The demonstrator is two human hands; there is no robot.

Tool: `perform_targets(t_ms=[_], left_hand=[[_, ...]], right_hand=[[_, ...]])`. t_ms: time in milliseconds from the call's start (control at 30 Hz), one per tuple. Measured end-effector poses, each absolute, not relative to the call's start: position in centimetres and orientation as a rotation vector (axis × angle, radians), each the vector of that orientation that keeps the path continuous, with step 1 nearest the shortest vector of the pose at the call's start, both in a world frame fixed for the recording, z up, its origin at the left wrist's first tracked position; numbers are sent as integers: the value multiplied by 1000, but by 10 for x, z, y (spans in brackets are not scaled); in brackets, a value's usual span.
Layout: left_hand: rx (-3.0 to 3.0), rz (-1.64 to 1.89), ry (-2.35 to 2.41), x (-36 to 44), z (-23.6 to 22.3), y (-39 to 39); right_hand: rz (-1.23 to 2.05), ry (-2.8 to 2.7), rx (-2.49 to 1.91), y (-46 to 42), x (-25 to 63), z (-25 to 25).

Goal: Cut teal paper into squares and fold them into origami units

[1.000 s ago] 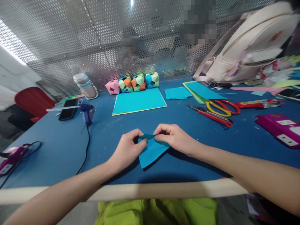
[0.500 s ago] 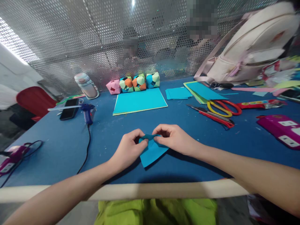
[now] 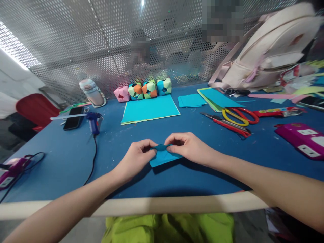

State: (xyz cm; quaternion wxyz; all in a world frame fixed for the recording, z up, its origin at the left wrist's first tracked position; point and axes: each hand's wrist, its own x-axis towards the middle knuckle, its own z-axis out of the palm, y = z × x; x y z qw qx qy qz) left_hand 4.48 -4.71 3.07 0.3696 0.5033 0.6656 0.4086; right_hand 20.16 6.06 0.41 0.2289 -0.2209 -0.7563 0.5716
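Between my hands is a small piece of blue paper (image 3: 164, 158), tilted and held just above the table near its front edge. A fold runs along its far edge. My left hand (image 3: 138, 156) pinches the far left part between thumb and fingers. With thumb and fingertips, my right hand (image 3: 189, 148) grips the far right part. The fingertips behind the paper are partly hidden. Beyond my hands lies a larger blue sheet (image 3: 151, 109) on top of a yellow-green one.
Scissors (image 3: 235, 117) and a red cutter (image 3: 230, 126) lie right, near a purple power strip (image 3: 303, 140). At left are a blue glue gun (image 3: 94, 123), a phone (image 3: 74, 118) and a bottle (image 3: 92, 92). Folded paper balls (image 3: 149, 90), blue squares (image 3: 191, 100) and a backpack (image 3: 268, 54) stand further back.
The near part of the blue paper has tilted up, so less of its face shows. My left hand has shifted slightly left along the edge; both hands keep their grip.
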Motion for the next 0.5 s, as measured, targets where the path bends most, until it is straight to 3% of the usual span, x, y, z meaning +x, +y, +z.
perform_targets(t_ms=[500], left_hand=[[1234, 1108, 1661, 41, 33, -49]], right_hand=[[1358, -2090, -553, 54, 208, 10]])
